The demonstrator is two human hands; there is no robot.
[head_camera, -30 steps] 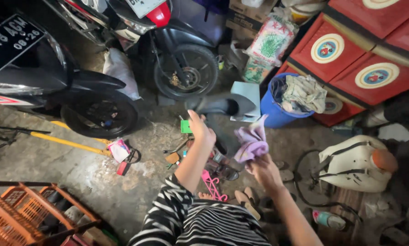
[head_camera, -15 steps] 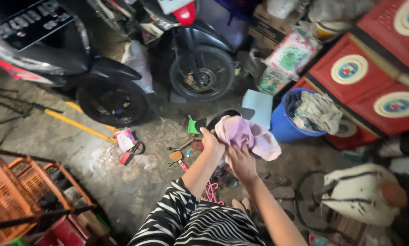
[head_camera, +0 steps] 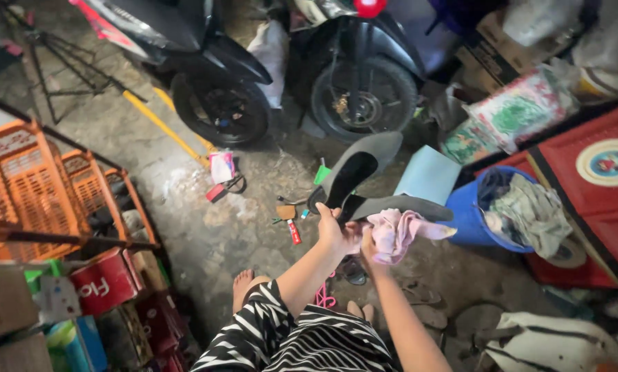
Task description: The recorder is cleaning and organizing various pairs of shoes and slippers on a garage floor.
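Hands [head_camera: 347, 238] grip shoes [head_camera: 354, 180] — pink cloth [head_camera: 395, 233].

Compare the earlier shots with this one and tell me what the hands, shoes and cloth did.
The right hand brought the pink cloth in from the right, up against the grey shoes, and now presses it under them. The left hand kept its grip on the shoes, which now show as two, one pointing up, one to the right. The blue bucket and motorbike wheels stayed put; only the camera swung.

Pink cloth [head_camera: 392, 234] (grey shoes [head_camera: 354, 172]).
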